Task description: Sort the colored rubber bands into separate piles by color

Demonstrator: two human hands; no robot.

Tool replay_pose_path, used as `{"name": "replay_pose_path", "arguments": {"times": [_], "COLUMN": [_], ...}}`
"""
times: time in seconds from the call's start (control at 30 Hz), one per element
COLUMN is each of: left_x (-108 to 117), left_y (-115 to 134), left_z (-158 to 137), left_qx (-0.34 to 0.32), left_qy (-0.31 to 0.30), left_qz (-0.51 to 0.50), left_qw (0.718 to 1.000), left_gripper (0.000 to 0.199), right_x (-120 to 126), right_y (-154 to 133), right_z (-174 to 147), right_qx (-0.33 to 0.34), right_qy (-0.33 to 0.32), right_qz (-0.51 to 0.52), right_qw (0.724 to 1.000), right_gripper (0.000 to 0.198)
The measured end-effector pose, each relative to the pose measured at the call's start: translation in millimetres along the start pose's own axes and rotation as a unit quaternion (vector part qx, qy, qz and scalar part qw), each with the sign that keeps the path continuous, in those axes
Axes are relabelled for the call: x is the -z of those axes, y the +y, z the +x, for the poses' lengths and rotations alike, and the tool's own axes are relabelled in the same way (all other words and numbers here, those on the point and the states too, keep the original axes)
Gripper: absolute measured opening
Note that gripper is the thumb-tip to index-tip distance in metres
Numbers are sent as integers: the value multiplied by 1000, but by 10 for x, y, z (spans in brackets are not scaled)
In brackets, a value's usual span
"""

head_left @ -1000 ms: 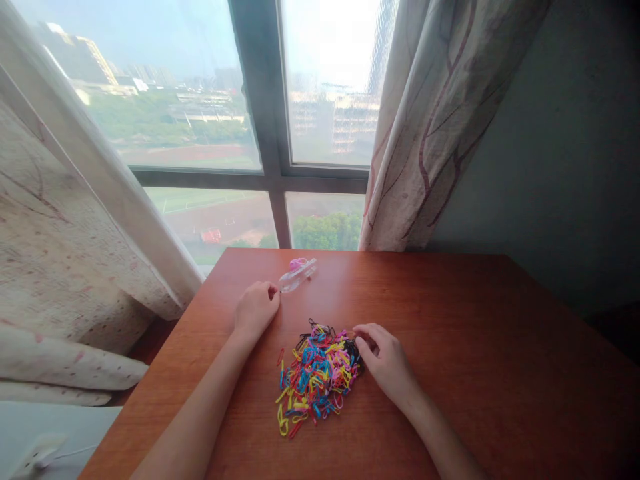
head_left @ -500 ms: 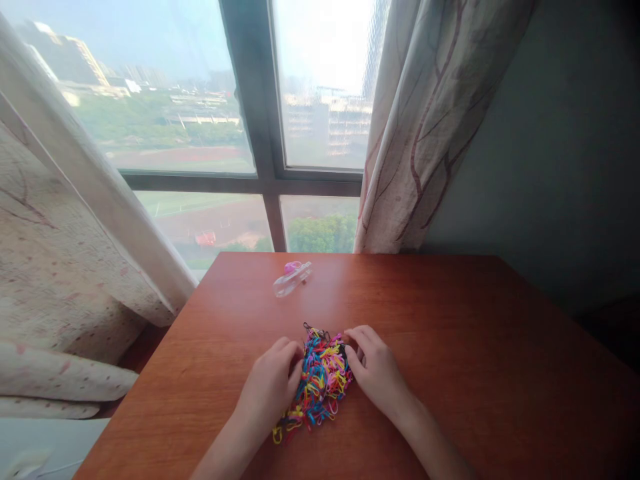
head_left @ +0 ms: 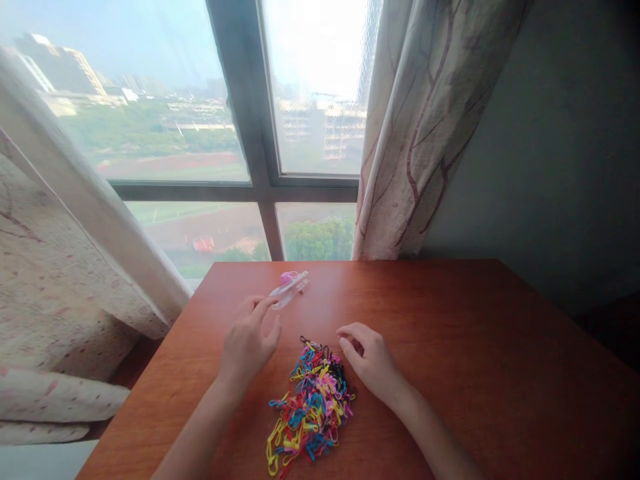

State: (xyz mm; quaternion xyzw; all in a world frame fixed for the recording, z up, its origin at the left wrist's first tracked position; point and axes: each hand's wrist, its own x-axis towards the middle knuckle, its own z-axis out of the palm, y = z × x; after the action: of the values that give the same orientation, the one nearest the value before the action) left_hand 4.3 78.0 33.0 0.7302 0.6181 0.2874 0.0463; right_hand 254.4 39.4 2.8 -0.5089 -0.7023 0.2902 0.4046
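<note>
A loose pile of small elastic hair bands (head_left: 315, 407), in yellow, blue, red, pink and black, lies on the brown wooden table (head_left: 450, 347). My left hand (head_left: 250, 340) is past the pile's left side with its fingers stretched forward. Its fingertips reach the near end of a clear plastic container (head_left: 290, 291) with a pink part; whether they touch it I cannot tell. To the right of the pile, my right hand (head_left: 367, 360) hovers with loosely curled fingers, thumb slightly apart from the forefinger. Nothing shows between them.
Beyond the table's far edge is a window (head_left: 175, 120) with a dark frame. A patterned curtain (head_left: 415, 133) hangs on the right, and another curtain (head_left: 65, 233) hangs along the left. A grey wall (head_left: 525, 167) stands at the right.
My left hand has left the pile and moved forward to the clear container, its fingers straightening. My right hand has drawn off the bands. The pile looks more spread out.
</note>
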Motion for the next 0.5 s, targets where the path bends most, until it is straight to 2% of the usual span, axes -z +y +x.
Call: {"name": "replay_pose_path", "arguments": {"times": [0.07,0.1,0.17,0.23,0.3,0.37,0.43,0.5], "left_x": [-114,-179,-307,-409,-474,-505,-507,-482], "left_y": [-106,-150,-211,-232,-218,-185,-147,-106], "left_z": [252,377,604,784,905,959,939,841], "left_qx": [-20,-34,-55,-74,-93,-108,-116,-119], "left_qy": [28,21,-22,-57,-86,-111,-128,-137], "left_qz": [35,32,15,3,-7,-16,-21,-22], "left_qw": [999,999,998,996,992,988,985,983], "left_gripper": [49,60,73,77,71,55,41,37], "right_x": [-26,-41,-69,-85,-89,-83,-72,-62], "right_y": [78,106,143,162,170,173,174,172], "right_z": [37,43,34,16,4,3,9,14], "right_qx": [-2,-3,-8,-15,-20,-24,-30,-33], "right_qy": [14,18,23,24,25,26,27,27], "right_qz": [4,6,8,12,19,25,28,32], "right_qw": [1000,1000,1000,1000,999,999,999,999], "right_gripper": [17,17,18,18,18,18,17,18]}}
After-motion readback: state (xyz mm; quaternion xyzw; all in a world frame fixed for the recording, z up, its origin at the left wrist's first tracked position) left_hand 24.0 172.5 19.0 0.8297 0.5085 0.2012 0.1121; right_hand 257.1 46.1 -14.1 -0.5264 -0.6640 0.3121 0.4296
